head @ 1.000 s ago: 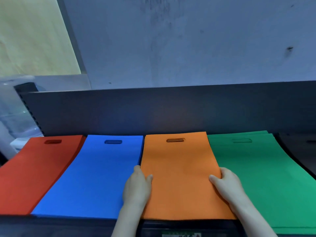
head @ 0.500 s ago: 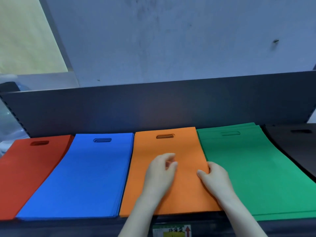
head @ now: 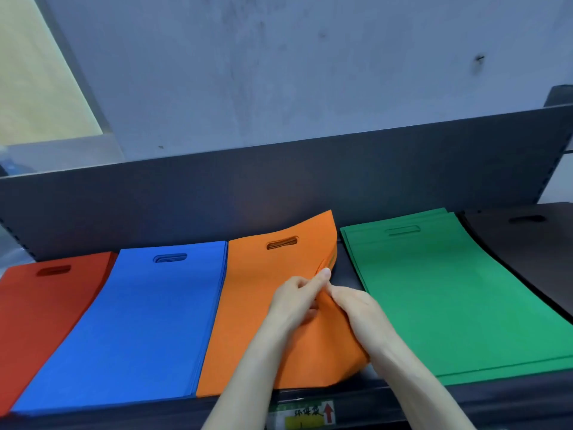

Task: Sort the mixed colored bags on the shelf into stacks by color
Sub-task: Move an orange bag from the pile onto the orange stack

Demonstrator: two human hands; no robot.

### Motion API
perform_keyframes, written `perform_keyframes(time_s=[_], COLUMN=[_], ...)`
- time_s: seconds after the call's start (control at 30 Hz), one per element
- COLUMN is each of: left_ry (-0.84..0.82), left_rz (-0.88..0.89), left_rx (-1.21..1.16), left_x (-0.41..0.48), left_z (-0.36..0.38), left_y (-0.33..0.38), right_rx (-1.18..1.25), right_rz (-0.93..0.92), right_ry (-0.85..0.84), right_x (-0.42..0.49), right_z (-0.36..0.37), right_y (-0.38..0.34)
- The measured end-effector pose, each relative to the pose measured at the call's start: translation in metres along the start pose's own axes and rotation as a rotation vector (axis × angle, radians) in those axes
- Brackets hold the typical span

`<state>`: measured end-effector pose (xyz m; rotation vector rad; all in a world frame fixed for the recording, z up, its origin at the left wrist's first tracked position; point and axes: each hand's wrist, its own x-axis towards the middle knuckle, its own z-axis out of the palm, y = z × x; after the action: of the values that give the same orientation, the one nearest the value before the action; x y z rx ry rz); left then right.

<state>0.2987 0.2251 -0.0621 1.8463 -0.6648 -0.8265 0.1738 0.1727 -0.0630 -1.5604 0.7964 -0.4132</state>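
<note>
A person's two hands meet at the right edge of the orange bags [head: 257,305], the middle stack on a dark shelf [head: 434,398]. The left hand [head: 294,302] pinches the raised top layers of that edge between thumb and forefinger, with its other fingers curled in. The right hand [head: 356,308] is just beside it, almost touching, with fingers curled around the same lifted edge. Its fingertips are tucked under the orange fabric and cannot be seen.

The orange bags peel up and curl left at their right side, so the far right corner stands higher than the rest. A thin greenish line shows between the lifted layers, too small to identify.

To the left lie a blue stack [head: 148,321] and a red stack [head: 40,315], which is cut off by the left edge of the frame. To the right lie a green stack [head: 434,290] and a black stack [head: 527,243], also cut off. Each stack lies flat with its handle slot at the far end. Both forearms cover the near orange edge. A small label [head: 305,414] on the shelf front is partly cut off and unreadable.
</note>
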Motion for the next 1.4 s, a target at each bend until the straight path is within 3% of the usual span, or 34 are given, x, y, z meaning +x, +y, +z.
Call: perform_keyframes(time_s=[0.1, 0.17, 0.3, 0.5, 0.9, 1.13, 1.4], left_ry=[-0.013, -0.045, -0.075, -0.090, -0.093, -0.108, -0.100], left_rz=[-0.027, -0.042, -0.054, -0.035, 0.029, 0.001, -0.030], left_rx=[-0.046, -0.097, -0.159, -0.189, -0.107, -0.103, -0.149], left_x=[0.004, 0.004, 0.004, 0.000, 0.008, 0.007, 0.005], left_z=[-0.002, -0.005, -0.010, -0.014, -0.010, -0.013, -0.013], left_y=[0.002, 0.004, 0.003, 0.000, -0.005, -0.003, -0.003], right_rx=[0.063, 0.242, 0.264, -0.034, 0.263, 0.284, 0.117], right_rz=[-0.001, -0.003, -0.025, -0.081, 0.017, -0.002, -0.095], right_ry=[-0.153, -0.197, -0.009, 0.186, 0.069, 0.092, 0.190], right_x=[0.028, 0.000, -0.010, -0.006, -0.001, 0.001, 0.001], right_z=[-0.029, -0.020, -0.019, -0.012, -0.005, -0.006, 0.000], right_y=[0.054, 0.023, -0.005, -0.002, -0.003, 0.000, 0.003])
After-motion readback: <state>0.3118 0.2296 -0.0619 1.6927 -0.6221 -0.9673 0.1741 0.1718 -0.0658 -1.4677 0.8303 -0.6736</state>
